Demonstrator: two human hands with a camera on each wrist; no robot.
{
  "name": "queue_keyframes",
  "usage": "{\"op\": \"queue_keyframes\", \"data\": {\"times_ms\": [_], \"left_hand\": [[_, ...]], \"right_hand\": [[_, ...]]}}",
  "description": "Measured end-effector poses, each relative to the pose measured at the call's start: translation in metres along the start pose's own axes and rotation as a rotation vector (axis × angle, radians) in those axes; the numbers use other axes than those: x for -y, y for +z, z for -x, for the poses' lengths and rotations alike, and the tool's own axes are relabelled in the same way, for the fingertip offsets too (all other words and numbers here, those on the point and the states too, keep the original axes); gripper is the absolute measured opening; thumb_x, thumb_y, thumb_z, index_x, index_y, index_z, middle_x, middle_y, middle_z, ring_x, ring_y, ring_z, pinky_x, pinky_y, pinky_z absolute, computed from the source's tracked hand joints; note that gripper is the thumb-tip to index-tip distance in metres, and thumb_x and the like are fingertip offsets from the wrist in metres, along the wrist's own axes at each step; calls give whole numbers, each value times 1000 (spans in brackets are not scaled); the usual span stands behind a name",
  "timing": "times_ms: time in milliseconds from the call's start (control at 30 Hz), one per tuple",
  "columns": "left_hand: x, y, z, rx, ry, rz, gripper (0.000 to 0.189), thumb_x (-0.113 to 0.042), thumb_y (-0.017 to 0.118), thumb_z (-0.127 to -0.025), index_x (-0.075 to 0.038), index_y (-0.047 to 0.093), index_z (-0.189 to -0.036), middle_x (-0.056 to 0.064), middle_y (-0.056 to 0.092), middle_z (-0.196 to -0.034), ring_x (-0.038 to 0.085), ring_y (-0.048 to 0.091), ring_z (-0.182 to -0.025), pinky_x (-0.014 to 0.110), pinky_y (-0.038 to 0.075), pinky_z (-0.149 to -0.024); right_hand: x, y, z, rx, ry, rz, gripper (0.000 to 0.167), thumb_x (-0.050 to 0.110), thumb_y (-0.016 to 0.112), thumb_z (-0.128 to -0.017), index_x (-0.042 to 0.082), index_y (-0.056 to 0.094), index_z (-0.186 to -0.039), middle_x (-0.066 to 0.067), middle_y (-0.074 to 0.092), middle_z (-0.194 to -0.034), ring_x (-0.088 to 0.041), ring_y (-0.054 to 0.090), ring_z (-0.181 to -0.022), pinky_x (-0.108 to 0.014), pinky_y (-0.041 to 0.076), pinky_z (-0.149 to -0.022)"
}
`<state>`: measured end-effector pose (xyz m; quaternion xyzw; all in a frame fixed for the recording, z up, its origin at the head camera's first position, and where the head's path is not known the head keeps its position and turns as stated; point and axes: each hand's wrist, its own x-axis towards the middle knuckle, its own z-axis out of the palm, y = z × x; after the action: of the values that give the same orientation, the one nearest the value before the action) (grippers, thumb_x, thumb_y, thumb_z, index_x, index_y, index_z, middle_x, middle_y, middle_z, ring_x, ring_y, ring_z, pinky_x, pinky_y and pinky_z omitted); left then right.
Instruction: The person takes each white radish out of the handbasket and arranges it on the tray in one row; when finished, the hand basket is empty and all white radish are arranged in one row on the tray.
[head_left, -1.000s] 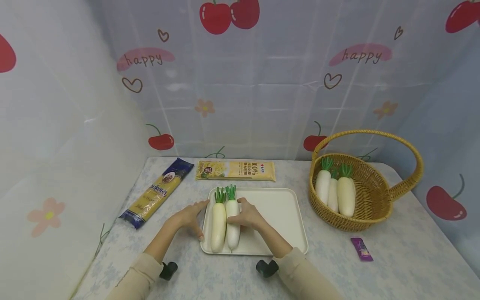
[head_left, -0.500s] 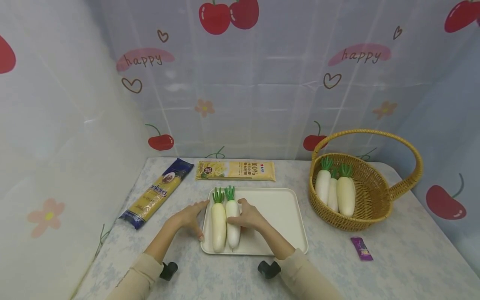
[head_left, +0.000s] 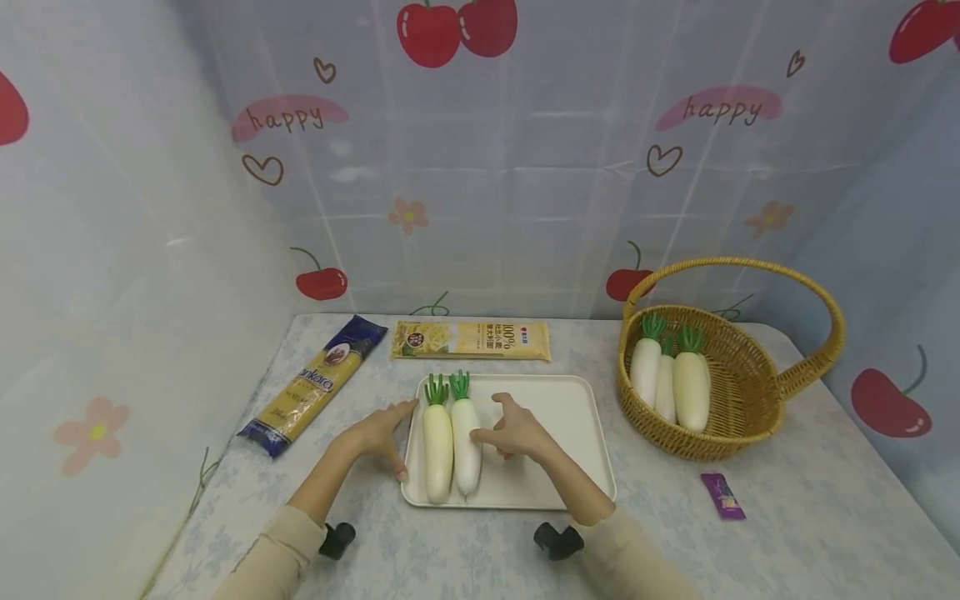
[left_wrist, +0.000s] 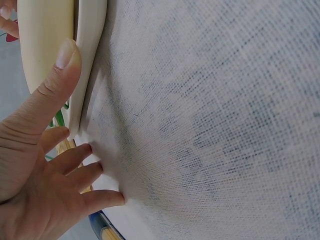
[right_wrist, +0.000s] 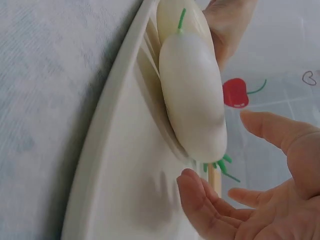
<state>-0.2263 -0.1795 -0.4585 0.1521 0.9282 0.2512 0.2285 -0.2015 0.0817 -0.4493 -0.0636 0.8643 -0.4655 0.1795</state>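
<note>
Two white radishes with green tops lie side by side on the left part of a white tray point(head_left: 555, 492): a creamy left radish point(head_left: 438, 454) and a whiter right radish point(head_left: 467, 450). My left hand point(head_left: 378, 435) rests at the tray's left edge, fingers spread, thumb near the rim; in the left wrist view its thumb point(left_wrist: 65, 60) overlaps the tray's side. Just right of the whiter radish is my right hand point(head_left: 517, 432), over the tray, holding nothing. The right wrist view shows a gap between its spread fingers and the radish point(right_wrist: 192, 95).
A wicker basket point(head_left: 738, 400) with several radishes point(head_left: 692, 392) stands at the right, its handle raised. A small purple packet point(head_left: 723, 497) lies before it. Behind the tray is a yellow pasta packet point(head_left: 471, 341); a blue-and-yellow pasta packet point(head_left: 318, 385) lies at the left.
My right hand has let go of the whiter radish and moved a little to the right, its fingers spreading. The left hand has stayed in place.
</note>
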Motion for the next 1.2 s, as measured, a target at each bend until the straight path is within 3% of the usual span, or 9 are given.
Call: {"op": "queue_keyframes", "data": {"times_ms": [333,700,933,1200], "left_hand": [[2,0,-1,-1,2,0,121,-16,92,-48,-2,26,-148,25,23,-151,45,18,-138,57,19,-112],[1,0,-2,3,6,2,121,-16,92,-48,-1,25,-148,25,23,-151,45,17,-138,57,19,-112],[1,1,-2,-3,5,2,122,-16,92,-47,-2,26,-148,25,23,-151,44,18,-138,57,19,-112],[2,1,-2,-8,11,-1,121,-16,92,-47,-1,26,-147,25,23,-151,45,18,-138,56,20,-112]], "right_hand": [[-15,-45,16,-43,-14,-23,80,32,72,-82,1,31,-143,-13,61,-94,-28,64,-73,-35,54,-62],[-23,-112,42,16,-142,-33,81,30,66,-88,-3,19,-145,-21,60,-106,-32,63,-88,-37,56,-71],[-34,-154,55,-94,-185,-14,78,24,62,-91,-3,15,-147,-26,57,-111,-26,64,-87,-41,57,-74],[-48,-193,65,-207,-174,1,78,24,57,-94,-3,9,-148,-34,51,-122,-40,62,-98,-40,56,-80]]}}
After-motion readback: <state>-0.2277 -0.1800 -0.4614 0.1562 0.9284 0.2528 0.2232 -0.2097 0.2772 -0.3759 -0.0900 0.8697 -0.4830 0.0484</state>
